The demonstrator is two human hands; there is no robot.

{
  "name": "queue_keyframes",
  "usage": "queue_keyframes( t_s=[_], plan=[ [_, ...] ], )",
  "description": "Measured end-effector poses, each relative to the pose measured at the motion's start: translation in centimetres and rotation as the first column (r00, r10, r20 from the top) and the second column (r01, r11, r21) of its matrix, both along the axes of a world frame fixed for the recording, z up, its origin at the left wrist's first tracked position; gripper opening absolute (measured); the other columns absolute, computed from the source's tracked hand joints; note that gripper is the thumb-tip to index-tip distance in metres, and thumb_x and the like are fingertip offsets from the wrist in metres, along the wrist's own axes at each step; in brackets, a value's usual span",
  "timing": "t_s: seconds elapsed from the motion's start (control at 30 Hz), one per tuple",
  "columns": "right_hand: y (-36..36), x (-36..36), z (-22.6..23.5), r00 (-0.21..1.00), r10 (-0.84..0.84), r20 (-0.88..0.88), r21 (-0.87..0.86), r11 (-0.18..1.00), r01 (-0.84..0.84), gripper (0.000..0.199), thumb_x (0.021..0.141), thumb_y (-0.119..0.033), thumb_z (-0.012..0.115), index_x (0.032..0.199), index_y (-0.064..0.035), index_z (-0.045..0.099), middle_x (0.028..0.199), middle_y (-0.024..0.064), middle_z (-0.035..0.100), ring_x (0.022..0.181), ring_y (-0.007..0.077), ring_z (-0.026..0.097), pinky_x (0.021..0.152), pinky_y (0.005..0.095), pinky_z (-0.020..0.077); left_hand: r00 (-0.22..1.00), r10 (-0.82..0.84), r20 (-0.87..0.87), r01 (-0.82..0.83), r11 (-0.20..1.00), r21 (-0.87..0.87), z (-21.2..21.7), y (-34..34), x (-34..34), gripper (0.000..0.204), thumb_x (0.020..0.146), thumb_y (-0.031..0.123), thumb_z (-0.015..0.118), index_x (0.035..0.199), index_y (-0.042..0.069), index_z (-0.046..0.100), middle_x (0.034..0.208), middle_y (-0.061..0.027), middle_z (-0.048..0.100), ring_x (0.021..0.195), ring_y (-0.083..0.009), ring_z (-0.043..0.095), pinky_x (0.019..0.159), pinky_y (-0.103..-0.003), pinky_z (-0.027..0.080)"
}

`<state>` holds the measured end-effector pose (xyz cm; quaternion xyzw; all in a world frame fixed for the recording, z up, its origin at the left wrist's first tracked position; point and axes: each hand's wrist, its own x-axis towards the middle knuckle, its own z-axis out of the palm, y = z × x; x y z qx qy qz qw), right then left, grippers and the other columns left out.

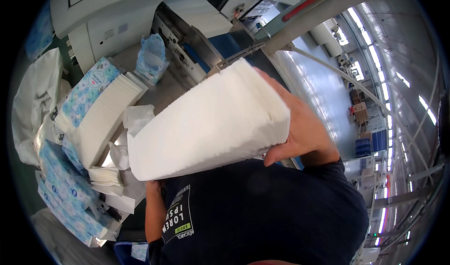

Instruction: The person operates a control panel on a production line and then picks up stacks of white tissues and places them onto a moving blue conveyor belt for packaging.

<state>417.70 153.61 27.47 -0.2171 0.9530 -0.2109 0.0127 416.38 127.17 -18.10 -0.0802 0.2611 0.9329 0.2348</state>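
Note:
A long, thick stack of white tissue sheets (211, 124) is held up across my chest, tilted so that its right end is higher. My right hand (304, 126) grips that right end, its thumb at the lower edge and its other fingers behind. At the lower left corner a little of my left hand (153, 185) shows against the underside; the stack hides its fingers. Left of the stack lies another row of white tissues (105, 117) beside blue floral packaging (91, 89).
More blue floral packs (70, 190) and a crumpled white plastic bag (37, 101) lie at the left. A crumpled blue floral wrapper (152, 58) rests on the metal surface near a machine (115, 26). Beyond the stack is a conveyor with a blue belt (229, 44).

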Motion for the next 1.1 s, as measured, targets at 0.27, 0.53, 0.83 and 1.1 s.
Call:
queue_keyframes(
  t_s=[0.27, 0.53, 0.83, 1.1],
  plan=[
    [1.9, -2.9, -4.0, 0.994, 0.103, 0.030, -0.323, 0.942, -0.088, 0.125, 0.067, -0.053, 0.090, 0.158, -0.0009, 0.023, 0.153, 0.0220, 0.041, 0.137, 0.0339, 0.047, 0.112, 0.0402, 0.0373, 0.997, 0.069, 0.018, -0.066, 0.990, -0.128, 3.2, -1.2, 0.1, 0.104, 0.068, 0.035, 0.091, 0.151, 0.005, 0.035, 0.146, -0.0102, 0.051, 0.136, -0.0288, 0.049, 0.117, -0.046, 0.035],
    [5.6, -7.5, -13.4, 0.885, 0.058, 0.463, -0.591, 0.765, 0.258, 0.120, 0.070, -0.037, 0.093, 0.159, -0.0023, 0.021, 0.156, 0.0160, 0.039, 0.141, 0.0260, 0.041, 0.116, 0.0399, 0.0319, 0.975, 0.190, -0.111, -0.220, 0.843, -0.490, 6.4, -5.9, 0.6, 0.100, 0.071, 0.033, 0.090, 0.150, 0.003, 0.036, 0.144, -0.0104, 0.051, 0.134, -0.0277, 0.049, 0.115, -0.043, 0.036],
    [9.2, -8.2, -37.8, 0.889, 0.161, 0.429, -0.856, 0.386, 0.344, 0.109, 0.067, -0.013, 0.095, 0.156, -0.0057, 0.033, 0.155, 0.0084, 0.043, 0.138, 0.0207, 0.043, 0.115, 0.0384, 0.0347, 0.982, 0.077, -0.172, -0.186, 0.543, -0.819, 0.6, -5.4, 3.4, 0.073, 0.080, 0.012, 0.081, 0.140, -0.007, 0.045, 0.136, -0.0163, 0.057, 0.125, -0.0260, 0.055, 0.108, -0.039, 0.042],
    [15.1, -9.1, -54.4, 0.742, 0.156, 0.652, -0.727, 0.410, 0.552, 0.086, 0.090, -0.028, 0.072, 0.160, -0.0114, 0.024, 0.157, 0.0113, 0.038, 0.143, 0.0224, 0.039, 0.119, 0.0387, 0.0317, 0.749, -0.653, -0.113, -0.303, -0.185, -0.935, -9.6, -8.3, 5.2, 0.045, 0.095, 0.025, 0.065, 0.136, 0.006, 0.060, 0.139, -0.0132, 0.060, 0.129, -0.0389, 0.054, 0.113, -0.053, 0.036]
  ],
)
